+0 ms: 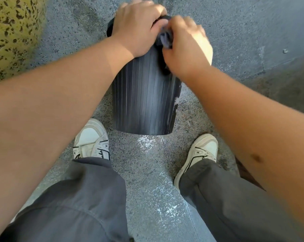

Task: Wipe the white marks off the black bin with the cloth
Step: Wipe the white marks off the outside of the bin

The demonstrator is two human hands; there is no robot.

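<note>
A black ribbed bin (pixel 144 102) lies on its side on the stone floor, its closed bottom end towards my feet. White smears run along its right flank (pixel 175 100). My left hand (pixel 139 30) grips the far upper end of the bin. My right hand (pixel 186 48) presses a crumpled grey cloth (pixel 166 38) against the upper right of the bin; only a bunch of the cloth shows between the two hands. The bin's far rim is mostly hidden by my hands.
My two feet in white sneakers (pixel 92 138) (pixel 200 152) stand on either side of the bin's near end. White powdery specks (pixel 147 142) lie on the floor just below the bin. A yellow speckled surface (pixel 13 32) fills the upper left corner.
</note>
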